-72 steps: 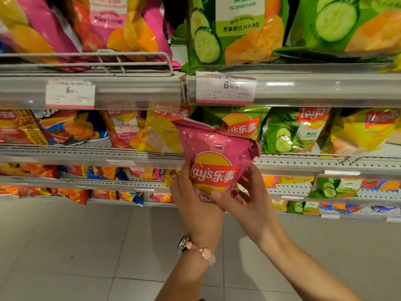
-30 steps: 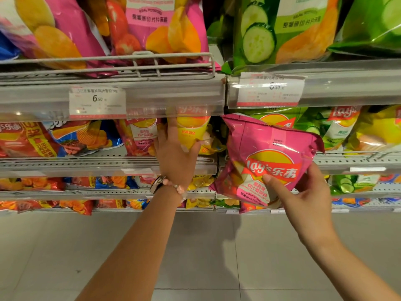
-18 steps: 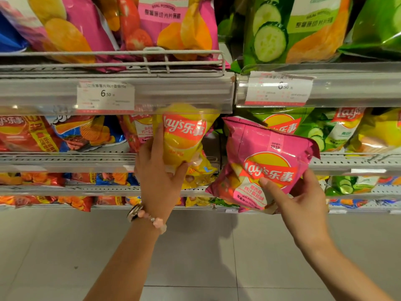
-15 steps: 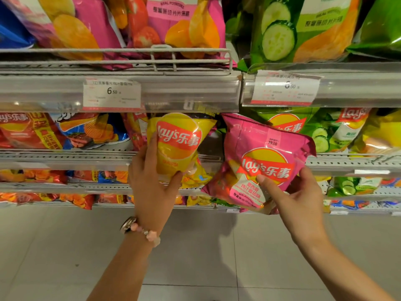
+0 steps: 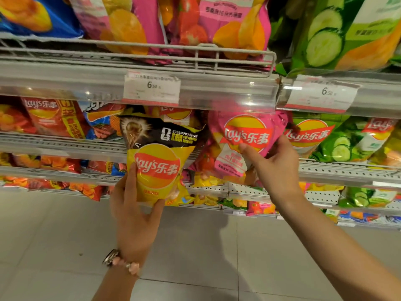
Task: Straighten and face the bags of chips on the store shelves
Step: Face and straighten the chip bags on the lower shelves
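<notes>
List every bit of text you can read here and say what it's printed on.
"Lay's 乐事": yellow bag in the left hand.
"2026年FIFA": the yellow bag's black top; the rest is too small to read.
"Lay's 乐事": pink bag in the right hand.
"Lay's 乐事": green bag and red bag on the shelf.
"6.50": left price tag and right price tag; their fine print is blurred.

- Your top shelf (image 5: 217,92) has a wire front rail (image 5: 195,55) and a clear price strip; blue, pink (image 5: 227,22) and green cucumber bags (image 5: 347,35) stand on it.
- Two price tags (image 5: 152,89) sit in that strip.
- On the next shelf (image 5: 54,146) you have red (image 5: 54,118) and blue bags at left, green bags (image 5: 338,142) at right.
- Lower shelves (image 5: 325,172) carry more bags, above the tiled floor (image 5: 206,246).
</notes>
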